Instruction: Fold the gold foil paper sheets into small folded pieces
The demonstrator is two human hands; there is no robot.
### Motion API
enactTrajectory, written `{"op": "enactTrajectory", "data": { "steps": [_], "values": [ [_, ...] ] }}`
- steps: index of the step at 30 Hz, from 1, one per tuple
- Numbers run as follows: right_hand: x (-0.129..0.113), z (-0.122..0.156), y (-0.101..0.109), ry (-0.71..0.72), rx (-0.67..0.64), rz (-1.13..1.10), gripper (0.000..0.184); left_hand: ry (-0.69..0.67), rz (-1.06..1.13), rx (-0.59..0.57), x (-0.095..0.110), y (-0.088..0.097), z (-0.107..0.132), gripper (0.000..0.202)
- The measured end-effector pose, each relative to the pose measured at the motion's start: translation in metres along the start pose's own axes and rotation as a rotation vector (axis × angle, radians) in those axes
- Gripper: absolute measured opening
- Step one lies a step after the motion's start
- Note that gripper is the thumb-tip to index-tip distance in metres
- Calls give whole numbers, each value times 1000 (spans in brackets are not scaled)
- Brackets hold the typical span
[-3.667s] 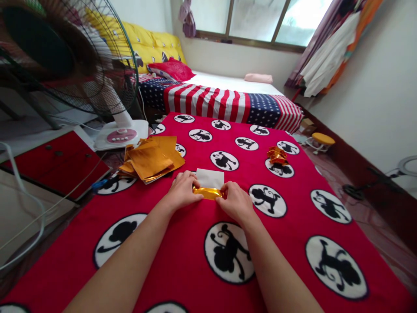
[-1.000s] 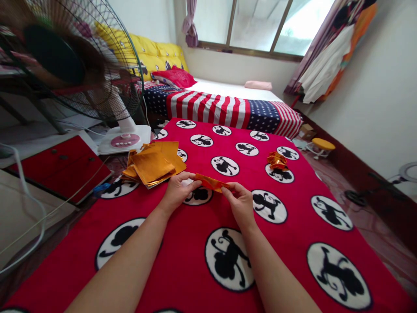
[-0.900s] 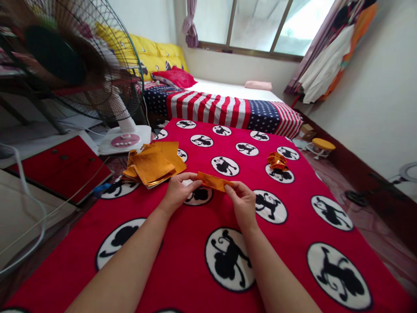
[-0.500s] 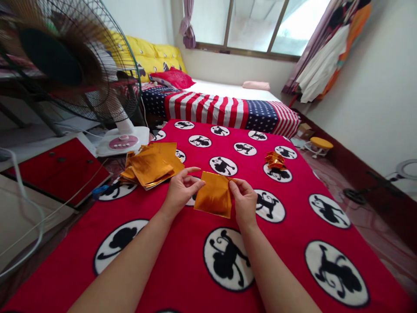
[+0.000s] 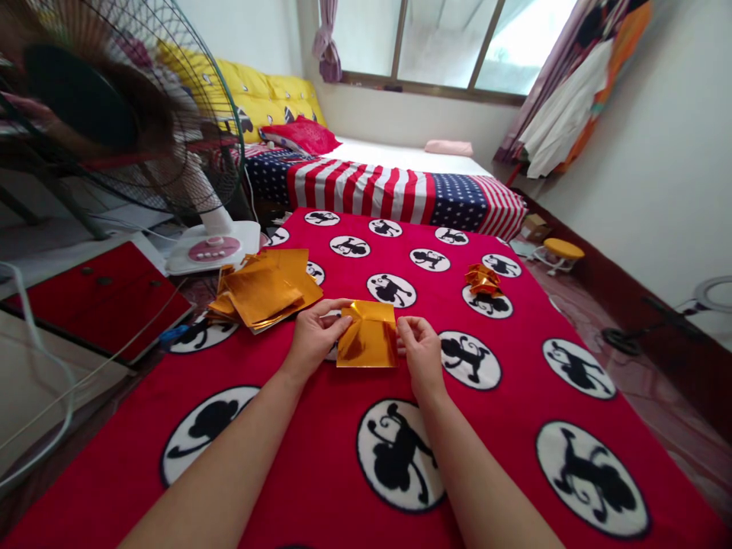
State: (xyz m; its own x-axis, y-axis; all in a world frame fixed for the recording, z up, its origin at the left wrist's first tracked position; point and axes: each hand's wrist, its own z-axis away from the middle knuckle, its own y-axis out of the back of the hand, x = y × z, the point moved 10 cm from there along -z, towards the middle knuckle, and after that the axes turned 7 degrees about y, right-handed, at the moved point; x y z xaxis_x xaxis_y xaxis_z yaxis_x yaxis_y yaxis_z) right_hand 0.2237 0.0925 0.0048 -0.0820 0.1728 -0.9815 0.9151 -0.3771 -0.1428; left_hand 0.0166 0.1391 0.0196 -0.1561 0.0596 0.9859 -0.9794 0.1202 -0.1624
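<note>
A square sheet of shiny gold foil paper point(image 5: 367, 343) is held just above the red cloth, with a crease across its upper part. My left hand point(image 5: 316, 335) pinches its left edge between thumb and fingers. At the right edge my right hand point(image 5: 422, 351) has its thumb and fingers drawn together; the fingertips meet the sheet's border. Left of my hands lies a loose stack of gold foil sheets point(image 5: 266, 290). Several folded gold foil pieces point(image 5: 483, 280) sit bunched together on the cloth at the right.
The red cloth point(image 5: 297, 457) carries black monkey figures in white circles. A floor fan point(image 5: 214, 248) stands at the left beside a red-topped cabinet point(image 5: 108, 297). Beyond is a bed point(image 5: 377, 187); a yellow stool point(image 5: 563, 249) stands on the floor at right.
The sheet has turned more level and shifted slightly left; its upper part now catches bright light. My left fingers have closed onto its edge, and my right hand has moved slightly left.
</note>
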Motion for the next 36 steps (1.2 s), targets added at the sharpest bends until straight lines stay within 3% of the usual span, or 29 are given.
{"op": "enactTrajectory", "data": {
  "steps": [5, 9, 13, 23, 36],
  "values": [
    [-8, 1, -9, 62, -101, -78, 28, 40, -41, -87, 0, -10, 3, 39],
    [-3, 0, -11, 73, -145, -46, 22, -72, -198, -121, 8, -16, 5, 30],
    [1, 3, -18, 59, -216, -24, 30, -130, -359, -162, 10, -22, 7, 35],
    [-1, 3, -17, 104, -228, 77, 26, -196, -473, -44, 14, -16, 7, 27],
    [-5, 2, -16, 128, -192, 26, 14, -242, -497, -30, 18, -16, 9, 22]
  ]
}}
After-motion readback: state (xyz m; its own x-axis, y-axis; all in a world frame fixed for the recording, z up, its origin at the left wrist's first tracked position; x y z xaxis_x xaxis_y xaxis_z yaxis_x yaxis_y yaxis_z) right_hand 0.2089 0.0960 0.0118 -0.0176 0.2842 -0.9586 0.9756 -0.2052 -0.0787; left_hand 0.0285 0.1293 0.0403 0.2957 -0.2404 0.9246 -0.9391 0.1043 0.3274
